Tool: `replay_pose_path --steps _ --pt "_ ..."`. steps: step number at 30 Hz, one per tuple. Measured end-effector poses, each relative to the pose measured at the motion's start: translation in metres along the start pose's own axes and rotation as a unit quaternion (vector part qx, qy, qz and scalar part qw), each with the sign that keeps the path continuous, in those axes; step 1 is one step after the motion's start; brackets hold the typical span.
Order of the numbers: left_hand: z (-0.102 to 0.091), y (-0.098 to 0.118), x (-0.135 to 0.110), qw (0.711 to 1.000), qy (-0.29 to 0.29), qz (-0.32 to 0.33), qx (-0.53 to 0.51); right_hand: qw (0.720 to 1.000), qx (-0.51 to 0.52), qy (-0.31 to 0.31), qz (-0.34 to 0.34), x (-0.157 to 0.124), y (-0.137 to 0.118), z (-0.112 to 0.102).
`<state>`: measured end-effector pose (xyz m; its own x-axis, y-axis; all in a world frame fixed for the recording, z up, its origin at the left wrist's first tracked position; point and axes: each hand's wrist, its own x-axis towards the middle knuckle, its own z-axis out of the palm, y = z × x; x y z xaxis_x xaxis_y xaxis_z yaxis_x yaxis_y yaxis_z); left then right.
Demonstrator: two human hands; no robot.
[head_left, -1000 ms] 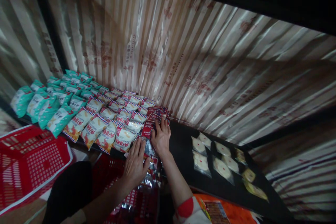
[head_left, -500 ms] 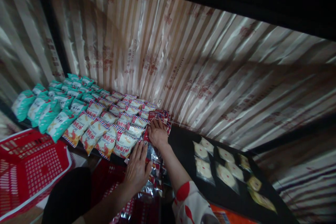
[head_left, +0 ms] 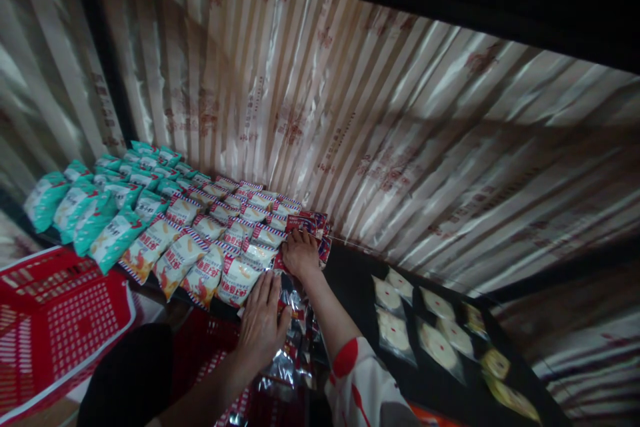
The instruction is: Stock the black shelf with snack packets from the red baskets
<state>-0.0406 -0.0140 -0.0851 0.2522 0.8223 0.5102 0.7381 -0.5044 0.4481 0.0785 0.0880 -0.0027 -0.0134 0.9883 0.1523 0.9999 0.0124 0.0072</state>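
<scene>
My right hand (head_left: 301,255) lies with its palm down and fingers apart on dark red packets (head_left: 320,227) at the back of the shelf. Nearer to me, my left hand (head_left: 263,321) is spread flat beside shiny red and silver packets (head_left: 287,360), which run down over the shelf's front edge. Its fingertips are next to a cream snack bag (head_left: 239,279) with a striped edge. What lies under both palms is partly hidden. Rows of such cream bags stand to the left of my hands, and beyond them are turquoise snack bags (head_left: 115,239).
Flat round white items in clear bags (head_left: 393,330) and small yellow packets (head_left: 510,397) lie on the black shelf (head_left: 350,287) at the right. A red basket (head_left: 60,313) stands at lower left, another below my hands. A pleated sheet (head_left: 300,80) hangs behind.
The view has shifted slightly, so the shelf goods on the right sit lower and further right. Both hands stay nearly in place on the packets, with the right fingers slightly more drawn in.
</scene>
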Motion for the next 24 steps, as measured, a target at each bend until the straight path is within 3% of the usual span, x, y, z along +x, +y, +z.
replay_pose_path --steps 8,24 --pt "-0.001 0.001 0.000 1.000 0.000 0.004 0.024 0.998 -0.015 -0.065 -0.022 0.007 0.005 -0.009" --pt "-0.008 0.002 -0.001 0.995 0.055 0.056 0.065 0.999 -0.007 -0.042 0.007 0.019 0.000 -0.005"
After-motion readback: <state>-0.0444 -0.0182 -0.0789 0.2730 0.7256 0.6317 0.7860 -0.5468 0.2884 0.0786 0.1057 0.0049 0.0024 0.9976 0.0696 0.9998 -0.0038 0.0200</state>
